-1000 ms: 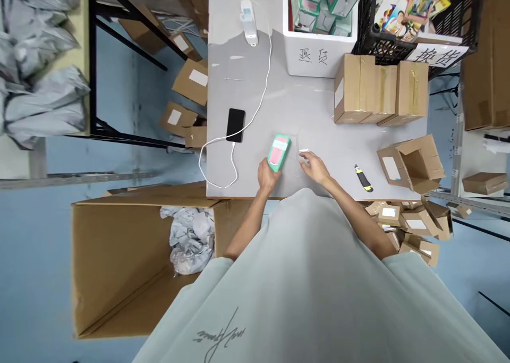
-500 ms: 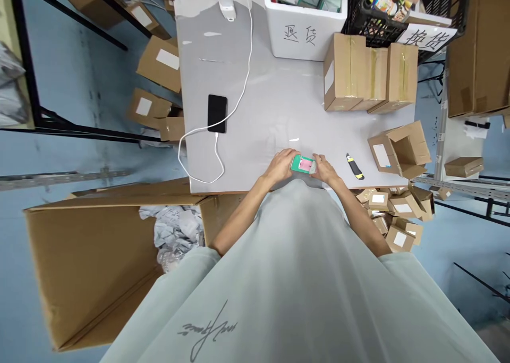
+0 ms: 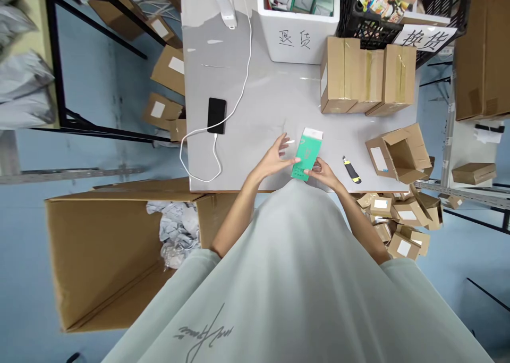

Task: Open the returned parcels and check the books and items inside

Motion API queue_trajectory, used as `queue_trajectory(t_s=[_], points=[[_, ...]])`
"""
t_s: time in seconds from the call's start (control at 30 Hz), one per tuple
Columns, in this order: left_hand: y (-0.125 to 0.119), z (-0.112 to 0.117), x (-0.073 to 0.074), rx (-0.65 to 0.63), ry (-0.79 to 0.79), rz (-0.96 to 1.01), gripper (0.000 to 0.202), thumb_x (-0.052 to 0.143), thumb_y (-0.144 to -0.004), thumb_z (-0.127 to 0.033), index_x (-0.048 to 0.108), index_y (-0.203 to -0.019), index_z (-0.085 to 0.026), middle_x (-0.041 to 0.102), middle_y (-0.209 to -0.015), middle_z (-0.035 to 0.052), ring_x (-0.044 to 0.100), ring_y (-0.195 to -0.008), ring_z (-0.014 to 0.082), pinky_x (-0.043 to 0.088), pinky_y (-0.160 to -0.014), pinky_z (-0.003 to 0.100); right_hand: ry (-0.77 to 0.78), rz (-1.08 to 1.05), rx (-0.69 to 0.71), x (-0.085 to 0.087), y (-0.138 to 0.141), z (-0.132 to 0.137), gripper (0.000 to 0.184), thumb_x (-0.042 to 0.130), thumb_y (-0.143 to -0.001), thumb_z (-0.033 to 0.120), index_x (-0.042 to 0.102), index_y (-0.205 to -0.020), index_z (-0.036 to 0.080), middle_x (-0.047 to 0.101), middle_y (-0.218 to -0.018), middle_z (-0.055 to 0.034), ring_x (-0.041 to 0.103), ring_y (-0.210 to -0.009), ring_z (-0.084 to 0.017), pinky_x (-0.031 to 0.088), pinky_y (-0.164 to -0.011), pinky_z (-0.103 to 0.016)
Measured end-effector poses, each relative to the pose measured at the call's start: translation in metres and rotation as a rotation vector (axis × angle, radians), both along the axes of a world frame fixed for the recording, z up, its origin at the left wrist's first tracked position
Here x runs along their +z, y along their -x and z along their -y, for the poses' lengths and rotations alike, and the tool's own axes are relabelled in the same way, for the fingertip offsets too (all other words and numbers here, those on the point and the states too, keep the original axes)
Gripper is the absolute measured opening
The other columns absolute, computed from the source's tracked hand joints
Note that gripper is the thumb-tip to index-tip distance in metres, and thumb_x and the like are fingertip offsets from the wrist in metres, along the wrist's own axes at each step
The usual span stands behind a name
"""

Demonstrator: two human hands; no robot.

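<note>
A small green box (image 3: 306, 154) with a white end flap leans slightly to the right near the front edge of the table. My right hand (image 3: 323, 174) grips its lower right side, thumb on the green face. On the other side, my left hand (image 3: 276, 158) has its fingers spread, and its thumb tip lies against the box's left edge. To the right of the hands lies a black and yellow utility knife (image 3: 351, 170).
On the grey table (image 3: 263, 124) are a black phone (image 3: 216, 115) with a white cable, taped cartons (image 3: 350, 76), an opened carton (image 3: 398, 153), a white bin (image 3: 298, 39) and a black crate (image 3: 364, 31). A large carton (image 3: 99, 256) holding crumpled wrapping stands at the lower left.
The green box has turned from lying sideways, pink panel showing, to standing lengthwise with a plain green face up. My left hand has loosened its grip and spread its fingers.
</note>
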State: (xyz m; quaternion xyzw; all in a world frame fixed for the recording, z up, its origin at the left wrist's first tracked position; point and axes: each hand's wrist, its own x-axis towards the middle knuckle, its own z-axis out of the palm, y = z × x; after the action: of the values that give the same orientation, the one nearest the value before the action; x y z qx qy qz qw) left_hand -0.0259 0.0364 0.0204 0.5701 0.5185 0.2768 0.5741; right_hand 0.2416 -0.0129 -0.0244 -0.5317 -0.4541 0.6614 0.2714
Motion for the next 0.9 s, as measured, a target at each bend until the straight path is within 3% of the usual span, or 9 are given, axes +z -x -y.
queue_trajectory(t_s=[0.17,0.33,0.5,0.6,0.67,0.7,0.8,0.9], points=[[-0.013,0.021,0.005,-0.064,0.336,0.303,0.106,0.098,-0.076,-0.071,0.062,-0.163,-0.022,0.074,-0.153,0.0224,0.072,-0.14,0.0418,0.06,-0.117,0.06,0.078,-0.196,0.044,0.036,-0.009,-0.008,0.079,0.084,-0.088,0.083,0.078,-0.135,0.02,0.085,-0.126,-0.014,0.082,-0.11,-0.032,0.071,-0.093,-0.046],[-0.027,0.034,0.012,-0.01,0.399,0.384,0.094,0.101,-0.075,-0.059,0.067,-0.156,-0.025,0.078,-0.144,0.0167,0.078,-0.123,0.0344,0.066,-0.103,0.049,0.065,-0.192,0.073,0.05,-0.017,-0.008,0.078,0.086,-0.088,0.081,0.079,-0.137,0.02,0.086,-0.129,-0.014,0.082,-0.113,-0.033,0.071,-0.099,-0.049],[-0.034,0.034,0.008,0.04,0.2,0.259,0.092,0.1,-0.071,-0.05,0.068,-0.153,-0.023,0.077,-0.147,0.0141,0.074,-0.135,0.0342,0.062,-0.114,0.047,-0.042,-0.108,-0.006,0.048,-0.024,-0.008,0.092,0.086,-0.087,0.083,0.068,-0.156,0.026,0.077,-0.147,-0.0142,0.08,-0.118,-0.032,0.071,-0.105,-0.053],[-0.043,0.038,0.005,0.088,0.039,0.099,0.093,0.097,-0.071,-0.048,0.065,-0.154,-0.021,0.074,-0.151,0.0139,0.071,-0.14,0.0347,0.059,-0.119,0.048,-0.128,0.023,-0.214,0.046,-0.024,-0.018,0.121,0.087,-0.084,0.083,0.037,-0.182,0.033,0.07,-0.155,-0.0138,0.079,-0.122,-0.031,0.068,-0.113,-0.055],[-0.051,0.044,0.006,0.102,-0.044,-0.039,0.092,0.096,-0.074,-0.043,0.063,-0.157,-0.021,0.072,-0.154,0.0143,0.069,-0.143,0.036,0.057,-0.121,0.049,-0.162,0.103,-0.314,0.047,-0.022,-0.026,0.133,0.088,-0.085,0.081,0.016,-0.188,0.038,0.066,-0.159,-0.0127,0.078,-0.126,-0.031,0.065,-0.118,-0.055],[-0.056,0.048,0.008,0.102,-0.079,-0.106,0.092,0.095,-0.074,-0.04,0.062,-0.158,-0.021,0.071,-0.154,0.0145,0.068,-0.144,0.0368,0.057,-0.122,0.05,-0.182,0.137,-0.337,0.048,-0.021,-0.031,0.135,0.088,-0.085,0.079,0.012,-0.188,0.039,0.064,-0.161,-0.0127,0.077,-0.13,-0.031,0.063,-0.12,-0.055],[-0.064,0.06,0.017,0.086,-0.146,-0.209,0.095,0.096,-0.076,-0.035,0.059,-0.163,-0.023,0.069,-0.154,0.0152,0.066,-0.147,0.0383,0.056,-0.123,0.05,-0.264,0.212,-0.342,0.054,-0.019,-0.041,0.124,0.085,-0.089,0.082,0.023,-0.186,0.035,0.064,-0.162,-0.015,0.07,-0.142,-0.035,0.063,-0.12,-0.053],[-0.061,0.067,0.025,0.086,-0.103,-0.083,0.094,0.095,-0.082,-0.047,0.057,-0.166,-0.026,0.066,-0.161,0.0161,0.064,-0.15,0.0384,0.059,-0.12,0.05,-0.322,0.207,-0.321,0.06,-0.022,-0.045,0.111,0.078,-0.092,0.087,0.037,-0.178,0.032,0.068,-0.156,-0.0161,0.069,-0.143,-0.036,0.066,-0.115,-0.052]])
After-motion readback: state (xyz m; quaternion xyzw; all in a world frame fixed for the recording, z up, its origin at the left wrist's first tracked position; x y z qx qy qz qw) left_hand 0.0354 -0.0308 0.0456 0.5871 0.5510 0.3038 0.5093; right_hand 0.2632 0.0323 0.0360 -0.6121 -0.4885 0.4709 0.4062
